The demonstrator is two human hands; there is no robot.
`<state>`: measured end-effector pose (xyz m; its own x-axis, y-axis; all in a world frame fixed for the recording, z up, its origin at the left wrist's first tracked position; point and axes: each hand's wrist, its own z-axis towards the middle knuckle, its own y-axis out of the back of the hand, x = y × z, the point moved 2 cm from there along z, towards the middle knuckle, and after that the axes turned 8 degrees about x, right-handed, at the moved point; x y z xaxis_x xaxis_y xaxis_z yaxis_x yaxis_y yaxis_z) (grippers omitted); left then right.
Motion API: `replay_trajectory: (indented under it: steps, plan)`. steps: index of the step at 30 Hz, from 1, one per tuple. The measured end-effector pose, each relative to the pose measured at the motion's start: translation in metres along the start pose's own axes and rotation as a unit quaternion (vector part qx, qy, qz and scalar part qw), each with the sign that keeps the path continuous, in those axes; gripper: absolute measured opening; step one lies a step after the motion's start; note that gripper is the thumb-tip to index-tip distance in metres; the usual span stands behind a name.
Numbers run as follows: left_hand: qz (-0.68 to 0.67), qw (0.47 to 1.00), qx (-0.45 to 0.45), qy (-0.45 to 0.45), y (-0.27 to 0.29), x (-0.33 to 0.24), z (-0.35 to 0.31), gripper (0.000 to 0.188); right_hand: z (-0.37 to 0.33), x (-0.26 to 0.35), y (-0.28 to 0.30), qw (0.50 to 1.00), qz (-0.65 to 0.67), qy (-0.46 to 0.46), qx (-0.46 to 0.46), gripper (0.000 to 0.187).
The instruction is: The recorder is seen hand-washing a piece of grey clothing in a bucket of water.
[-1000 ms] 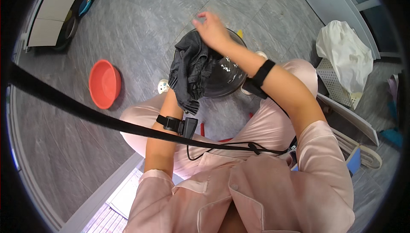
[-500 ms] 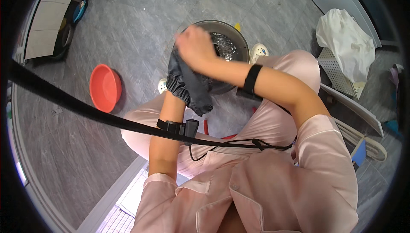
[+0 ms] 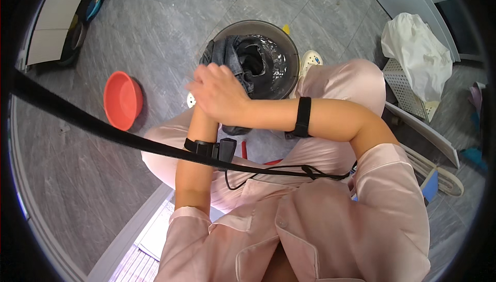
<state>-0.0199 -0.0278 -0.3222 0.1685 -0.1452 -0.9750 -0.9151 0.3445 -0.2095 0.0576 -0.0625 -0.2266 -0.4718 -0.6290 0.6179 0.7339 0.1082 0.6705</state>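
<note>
A dark denim garment lies bunched over the left part of a dark grey basin that holds water. Part of its fabric hangs below my right wrist, outside the rim. My right hand crosses over my left wrist, fingers curled down on the fabric and slightly blurred. My left forearm reaches up beneath it. The left hand itself is hidden by the garment and my right hand, so its fingers do not show.
A red plastic basin stands on the tiled floor to the left. At the right, white cloth hangs over a perforated basket. A black strap crosses the view. My cream clog is beside the grey basin.
My right hand has come down and toward me, from above the basin to over my left wrist. The denim, earlier stretched along my left forearm, now lies mostly bunched over the basin.
</note>
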Motion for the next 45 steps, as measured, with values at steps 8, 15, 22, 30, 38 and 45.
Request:
replay_trajectory:
  steps: [8,15,22,30,38,45]
  plan:
    - [0.017,1.000,0.019,-0.002,-0.015,0.009,0.006,0.034,0.023,-0.115,0.010,0.981,0.022,-0.188,-0.037,0.020]
    - [0.009,1.000,-0.002,-0.009,-0.004,0.007,0.000,0.034,0.006,-0.032,0.014,0.995,0.097,0.014,-0.012,0.015]
    - [0.018,0.999,-0.008,-0.026,-0.010,0.018,0.007,0.035,0.019,-0.076,0.031,0.997,-0.075,-0.015,-0.032,0.019]
    - [0.098,0.995,-0.018,-0.031,-0.003,0.008,-0.001,0.035,0.010,-0.039,0.013,0.991,0.002,0.131,-0.040,0.010]
    - [0.256,0.965,-0.002,-0.053,-0.011,0.002,0.005,0.035,0.011,-0.040,0.021,0.999,-0.004,0.018,-0.045,0.015]
    - [0.392,0.917,0.023,-0.075,-0.022,-0.011,0.009,0.036,0.024,-0.095,0.026,0.977,-0.040,-0.189,0.088,0.018]
